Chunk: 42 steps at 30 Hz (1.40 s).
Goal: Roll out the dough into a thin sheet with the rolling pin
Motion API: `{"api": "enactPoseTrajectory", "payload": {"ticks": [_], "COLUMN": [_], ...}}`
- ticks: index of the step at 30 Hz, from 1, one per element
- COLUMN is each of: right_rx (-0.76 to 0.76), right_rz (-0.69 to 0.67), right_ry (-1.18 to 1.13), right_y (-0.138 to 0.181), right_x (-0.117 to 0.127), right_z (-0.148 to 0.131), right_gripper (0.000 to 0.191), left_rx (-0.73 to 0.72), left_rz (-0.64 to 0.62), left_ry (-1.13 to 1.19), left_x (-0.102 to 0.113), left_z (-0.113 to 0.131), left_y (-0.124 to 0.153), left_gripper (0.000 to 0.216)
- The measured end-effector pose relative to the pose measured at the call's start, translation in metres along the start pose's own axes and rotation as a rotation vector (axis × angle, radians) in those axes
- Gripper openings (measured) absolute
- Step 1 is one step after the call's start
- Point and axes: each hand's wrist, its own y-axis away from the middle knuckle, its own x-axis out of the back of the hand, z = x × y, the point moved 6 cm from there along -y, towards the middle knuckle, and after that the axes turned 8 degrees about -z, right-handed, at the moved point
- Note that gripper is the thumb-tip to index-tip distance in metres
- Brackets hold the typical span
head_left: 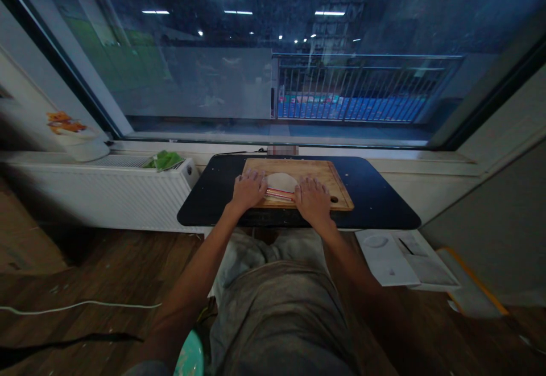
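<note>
A wooden cutting board lies on a small black table under the window. A flat round of pale dough rests on the board. A thin rolling pin lies across the dough's near edge. My left hand presses flat on the pin's left end, fingers stretched out. My right hand lies flat on its right end, fingers also extended.
A white radiator stands left of the table, with a green packet on top. A white bowl sits on the sill. Papers lie on the wooden floor at right; a white cable crosses the floor at left.
</note>
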Motion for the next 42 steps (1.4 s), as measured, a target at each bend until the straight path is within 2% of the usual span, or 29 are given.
{"api": "enactPoseTrajectory", "payload": {"ticks": [3,9,13,19,25,35,42], "right_rx": [0.007,0.106,0.142,0.098,0.09,0.057,0.075], "right_rz": [-0.036,-0.193,-0.207,-0.124,-0.059,-0.035,0.019], "right_ry": [0.004,0.028,0.033,0.039,-0.009,-0.022,-0.045], "right_y": [-0.015,-0.072,-0.084,-0.051,-0.013,-0.008,0.014], "right_x": [-0.002,-0.004,-0.005,-0.008,0.003,0.002,0.002], "right_z": [0.004,0.011,0.011,0.013,0.006,0.005,0.003], "right_gripper": [0.056,0.051,0.05,0.049,0.051,0.049,0.05], "left_rx": [0.013,0.033,0.032,0.012,-0.029,-0.032,-0.032], "left_rz": [-0.001,-0.008,-0.004,0.032,0.088,0.093,0.082], "left_ry": [0.0,0.006,0.004,-0.003,0.017,0.038,0.064], "left_x": [0.001,0.003,0.003,0.004,0.004,0.006,0.004], "left_z": [0.002,0.003,0.002,0.009,0.016,0.016,0.016], "left_y": [0.0,-0.006,-0.01,0.015,0.048,0.047,0.062], "left_gripper": [0.053,0.048,0.048,0.051,0.052,0.05,0.052]}}
